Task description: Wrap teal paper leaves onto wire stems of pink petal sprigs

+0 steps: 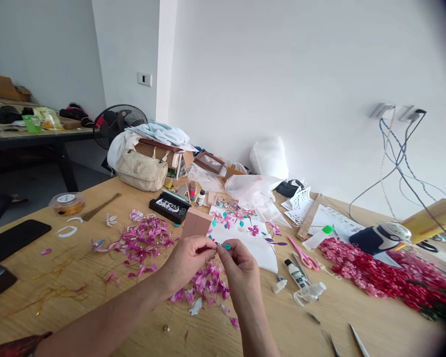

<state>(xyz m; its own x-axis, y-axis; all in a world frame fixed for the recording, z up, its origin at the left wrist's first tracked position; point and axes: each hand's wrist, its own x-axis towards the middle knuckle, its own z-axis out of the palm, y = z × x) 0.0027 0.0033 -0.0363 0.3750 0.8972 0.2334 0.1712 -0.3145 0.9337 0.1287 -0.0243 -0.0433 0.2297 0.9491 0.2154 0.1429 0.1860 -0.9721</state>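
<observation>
My left hand point(191, 259) and my right hand point(241, 265) meet over the middle of the table, fingertips pinched close together. A small teal leaf-shaped piece point(226, 246) sticks out at the fingertips of my right hand. What my left fingers pinch is too small to make out. Beneath and to the left of the hands lie loose pink-purple petals point(146, 240). Just behind the hands, a white sheet point(245, 240) carries pink flowers and teal leaves, with a flat brown block point(196, 224) at its left edge.
Pink scissors point(304, 254), a white-labelled bottle point(296, 273) and clear small bottles are right of the sheet. Red and pink flower strands point(379, 272) lie far right. A black tray point(168, 207) and a beige bag point(143, 168) stand behind. Tweezers point(359, 340) lie at the front right.
</observation>
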